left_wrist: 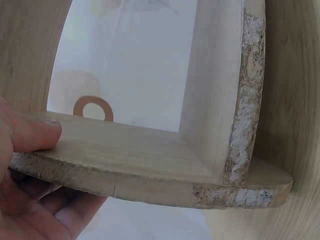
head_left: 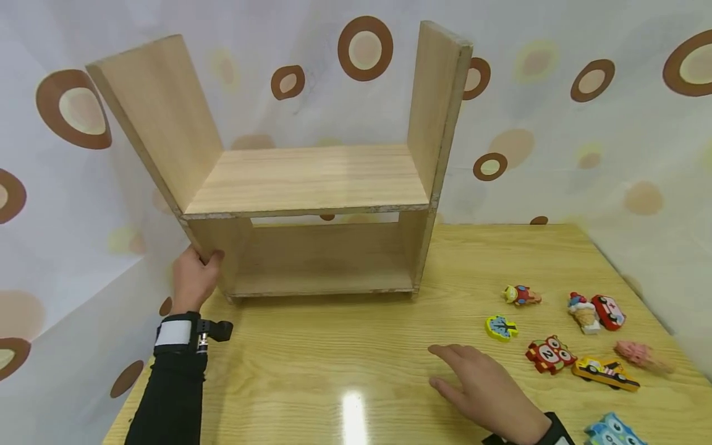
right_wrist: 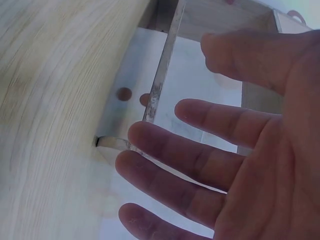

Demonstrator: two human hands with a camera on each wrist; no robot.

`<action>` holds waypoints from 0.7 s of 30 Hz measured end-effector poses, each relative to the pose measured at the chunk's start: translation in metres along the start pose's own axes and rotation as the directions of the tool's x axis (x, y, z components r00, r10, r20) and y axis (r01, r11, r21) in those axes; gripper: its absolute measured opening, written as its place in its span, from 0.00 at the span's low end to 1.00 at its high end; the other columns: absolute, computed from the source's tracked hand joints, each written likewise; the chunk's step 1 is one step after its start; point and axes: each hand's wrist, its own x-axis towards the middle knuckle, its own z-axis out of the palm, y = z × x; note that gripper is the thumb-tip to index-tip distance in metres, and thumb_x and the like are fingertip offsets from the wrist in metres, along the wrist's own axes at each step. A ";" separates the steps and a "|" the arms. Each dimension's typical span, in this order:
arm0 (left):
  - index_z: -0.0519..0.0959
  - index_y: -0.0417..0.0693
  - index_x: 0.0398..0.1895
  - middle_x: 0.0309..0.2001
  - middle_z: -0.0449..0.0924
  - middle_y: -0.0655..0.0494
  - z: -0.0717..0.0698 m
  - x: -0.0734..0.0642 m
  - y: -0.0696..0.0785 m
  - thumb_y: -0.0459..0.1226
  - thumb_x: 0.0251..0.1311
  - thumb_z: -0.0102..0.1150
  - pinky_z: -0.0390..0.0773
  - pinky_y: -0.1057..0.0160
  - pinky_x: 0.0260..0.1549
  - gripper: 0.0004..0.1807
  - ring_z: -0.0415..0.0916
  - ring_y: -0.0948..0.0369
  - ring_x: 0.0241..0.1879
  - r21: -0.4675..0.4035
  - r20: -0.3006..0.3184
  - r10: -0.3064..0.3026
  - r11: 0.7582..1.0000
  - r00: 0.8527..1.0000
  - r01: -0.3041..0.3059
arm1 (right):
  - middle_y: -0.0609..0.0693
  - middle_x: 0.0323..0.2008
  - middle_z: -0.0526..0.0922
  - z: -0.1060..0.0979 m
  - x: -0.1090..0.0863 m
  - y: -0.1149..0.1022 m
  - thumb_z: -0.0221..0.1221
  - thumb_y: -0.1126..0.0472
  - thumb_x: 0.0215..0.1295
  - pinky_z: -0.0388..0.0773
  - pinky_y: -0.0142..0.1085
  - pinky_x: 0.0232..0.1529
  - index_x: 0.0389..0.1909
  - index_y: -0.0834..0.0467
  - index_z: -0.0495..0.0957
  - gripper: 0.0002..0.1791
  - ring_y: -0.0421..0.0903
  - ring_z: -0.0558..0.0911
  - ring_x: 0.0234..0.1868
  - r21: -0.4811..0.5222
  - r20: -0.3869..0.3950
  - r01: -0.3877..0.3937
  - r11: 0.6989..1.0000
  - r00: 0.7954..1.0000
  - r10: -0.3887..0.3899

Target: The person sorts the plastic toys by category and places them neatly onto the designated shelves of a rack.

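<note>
A pale wooden shelf (head_left: 311, 179) with two tall side panels and two cross boards stands toward the back of the table. My left hand (head_left: 191, 278) grips its left side panel low down. In the left wrist view the thumb (left_wrist: 37, 132) lies on the panel's inner face and the fingers curl beneath its rough edge. My right hand (head_left: 481, 389) hovers near the table's front, apart from the shelf and holding nothing. The right wrist view shows its fingers (right_wrist: 190, 160) spread and nearly straight, with the shelf beyond them.
Small toys lie on the wooden table (head_left: 311, 358) at right: a red owl (head_left: 550, 355), a yellow truck (head_left: 606, 372), an ice cream cone (head_left: 584, 314), a red ambulance (head_left: 609, 312), a blue owl (head_left: 614, 431) and others. Circle-patterned white sheeting (head_left: 317, 37) borders the back and sides.
</note>
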 end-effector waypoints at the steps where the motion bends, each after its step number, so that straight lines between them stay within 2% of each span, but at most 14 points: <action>1: 0.76 0.31 0.53 0.49 0.82 0.29 0.001 -0.002 0.001 0.42 0.67 0.51 0.77 0.53 0.34 0.22 0.81 0.40 0.44 0.006 -0.004 0.001 1.000 1.000 -0.001 | 0.51 0.52 0.84 0.000 -0.001 0.002 0.66 0.49 0.63 0.81 0.49 0.49 0.59 0.53 0.78 0.25 0.51 0.83 0.53 -0.003 -0.004 -0.001 1.000 1.000 0.001; 6: 0.77 0.30 0.48 0.42 0.83 0.29 0.006 -0.009 0.009 0.42 0.67 0.51 0.71 0.59 0.27 0.20 0.80 0.41 0.36 0.035 -0.029 0.023 0.999 0.999 -0.022 | 0.50 0.52 0.84 0.001 -0.008 0.010 0.64 0.47 0.64 0.81 0.49 0.50 0.60 0.52 0.78 0.25 0.50 0.83 0.52 -0.002 0.007 -0.010 1.000 1.000 0.010; 13: 0.78 0.31 0.41 0.28 0.81 0.34 0.020 -0.023 0.021 0.39 0.65 0.52 0.67 0.61 0.20 0.16 0.74 0.49 0.22 -0.032 -0.027 0.092 0.995 0.995 -0.093 | 0.52 0.53 0.84 0.004 -0.018 0.021 0.65 0.46 0.63 0.80 0.51 0.49 0.60 0.52 0.77 0.26 0.53 0.83 0.52 -0.010 0.040 -0.042 0.999 0.998 0.042; 17: 0.78 0.31 0.39 0.25 0.80 0.35 0.030 -0.029 0.031 0.38 0.64 0.53 0.65 0.62 0.18 0.14 0.72 0.52 0.19 -0.050 -0.028 0.133 0.990 0.991 -0.134 | 0.53 0.55 0.84 0.004 -0.024 0.028 0.65 0.46 0.63 0.80 0.53 0.52 0.60 0.52 0.77 0.27 0.54 0.83 0.54 -0.006 0.031 -0.066 0.998 0.997 0.067; 21: 0.79 0.31 0.37 0.26 0.81 0.34 0.039 -0.038 0.042 0.38 0.64 0.54 0.66 0.62 0.17 0.15 0.74 0.49 0.20 -0.051 -0.016 0.135 0.989 0.991 -0.136 | 0.53 0.55 0.84 0.005 -0.029 0.035 0.64 0.46 0.63 0.80 0.53 0.51 0.60 0.53 0.77 0.26 0.55 0.83 0.54 -0.018 0.009 -0.051 0.999 0.999 0.052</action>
